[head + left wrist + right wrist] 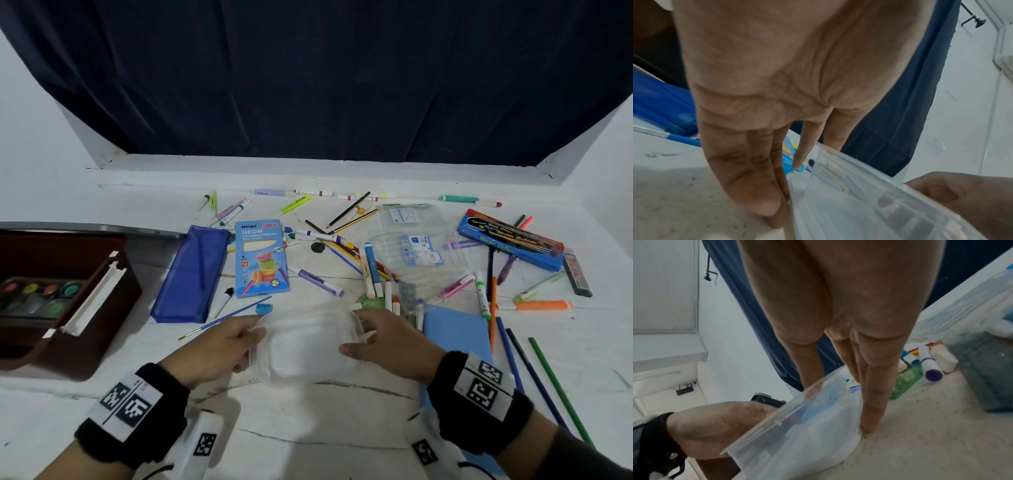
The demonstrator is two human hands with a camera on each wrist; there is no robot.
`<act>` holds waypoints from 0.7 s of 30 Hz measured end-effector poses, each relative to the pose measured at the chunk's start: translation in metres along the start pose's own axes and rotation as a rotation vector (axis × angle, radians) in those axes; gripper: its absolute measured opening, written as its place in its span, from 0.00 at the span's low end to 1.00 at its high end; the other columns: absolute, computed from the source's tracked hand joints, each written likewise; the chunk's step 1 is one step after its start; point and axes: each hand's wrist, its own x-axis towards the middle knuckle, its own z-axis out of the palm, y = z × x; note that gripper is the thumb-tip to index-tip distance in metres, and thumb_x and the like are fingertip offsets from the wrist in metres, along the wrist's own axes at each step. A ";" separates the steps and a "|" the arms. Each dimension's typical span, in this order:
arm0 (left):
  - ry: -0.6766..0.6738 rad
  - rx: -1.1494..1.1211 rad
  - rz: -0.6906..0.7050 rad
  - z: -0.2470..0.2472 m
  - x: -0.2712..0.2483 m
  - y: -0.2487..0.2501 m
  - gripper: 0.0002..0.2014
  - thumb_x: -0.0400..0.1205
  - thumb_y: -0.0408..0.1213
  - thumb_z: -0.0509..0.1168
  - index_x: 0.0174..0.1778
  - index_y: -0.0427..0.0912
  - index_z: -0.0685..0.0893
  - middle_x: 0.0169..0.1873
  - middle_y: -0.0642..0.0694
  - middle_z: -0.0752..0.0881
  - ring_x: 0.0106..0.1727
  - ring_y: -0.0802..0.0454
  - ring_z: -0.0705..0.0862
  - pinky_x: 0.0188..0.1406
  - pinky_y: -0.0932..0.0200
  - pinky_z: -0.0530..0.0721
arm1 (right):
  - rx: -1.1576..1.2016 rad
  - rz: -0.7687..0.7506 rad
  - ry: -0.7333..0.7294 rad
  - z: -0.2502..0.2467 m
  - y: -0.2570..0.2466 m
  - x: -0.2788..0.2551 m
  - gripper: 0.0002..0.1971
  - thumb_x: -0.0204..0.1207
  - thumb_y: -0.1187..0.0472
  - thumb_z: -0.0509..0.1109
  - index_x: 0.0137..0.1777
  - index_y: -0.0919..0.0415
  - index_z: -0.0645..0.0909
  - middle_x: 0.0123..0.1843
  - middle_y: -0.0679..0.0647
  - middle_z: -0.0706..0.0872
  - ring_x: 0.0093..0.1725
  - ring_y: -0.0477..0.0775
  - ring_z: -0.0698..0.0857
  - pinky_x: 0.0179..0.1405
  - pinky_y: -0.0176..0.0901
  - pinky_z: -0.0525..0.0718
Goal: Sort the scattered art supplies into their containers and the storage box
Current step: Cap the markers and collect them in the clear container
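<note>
Clear plastic tub (305, 342) is sitting near the table's (342, 428) front edge, centred, long axis running left to right. Left hand (219, 346) is gripping its left end, right hand (387, 342) its right end, fingers curled on the rim. Scattered markers (376, 281) are lying just beyond, nearer the right hand.

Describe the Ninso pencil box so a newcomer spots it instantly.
Start at the brown storage box on the table's left, then move right past the dark blue pouch. The pencil box lies flat beside it: light blue, printed NEON, with stacked macarons.
</note>
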 end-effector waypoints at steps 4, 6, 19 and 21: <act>0.064 -0.028 -0.006 -0.007 0.003 -0.002 0.18 0.89 0.50 0.59 0.74 0.56 0.78 0.58 0.45 0.86 0.55 0.44 0.87 0.47 0.54 0.91 | 0.024 -0.020 -0.066 0.001 -0.002 0.003 0.54 0.51 0.29 0.81 0.79 0.47 0.70 0.64 0.45 0.82 0.57 0.46 0.85 0.63 0.48 0.85; 0.057 -0.043 0.030 -0.007 0.003 -0.002 0.16 0.88 0.51 0.59 0.71 0.57 0.81 0.57 0.51 0.87 0.54 0.50 0.87 0.41 0.60 0.89 | 0.029 -0.027 -0.077 0.003 -0.003 0.002 0.49 0.59 0.34 0.82 0.80 0.48 0.68 0.63 0.46 0.81 0.56 0.46 0.86 0.62 0.47 0.85; 0.212 0.394 0.264 -0.037 0.009 0.028 0.18 0.83 0.63 0.58 0.67 0.67 0.79 0.54 0.59 0.85 0.49 0.63 0.84 0.50 0.62 0.84 | -0.127 -0.162 0.352 -0.020 -0.002 0.013 0.08 0.79 0.48 0.71 0.44 0.51 0.86 0.39 0.44 0.89 0.40 0.45 0.86 0.48 0.46 0.87; 0.182 0.439 0.428 -0.043 0.018 0.047 0.14 0.84 0.58 0.61 0.65 0.68 0.80 0.54 0.60 0.85 0.52 0.66 0.82 0.50 0.69 0.80 | -0.242 -0.160 0.405 -0.036 -0.008 0.017 0.05 0.79 0.55 0.71 0.45 0.54 0.87 0.41 0.46 0.89 0.39 0.46 0.86 0.44 0.41 0.85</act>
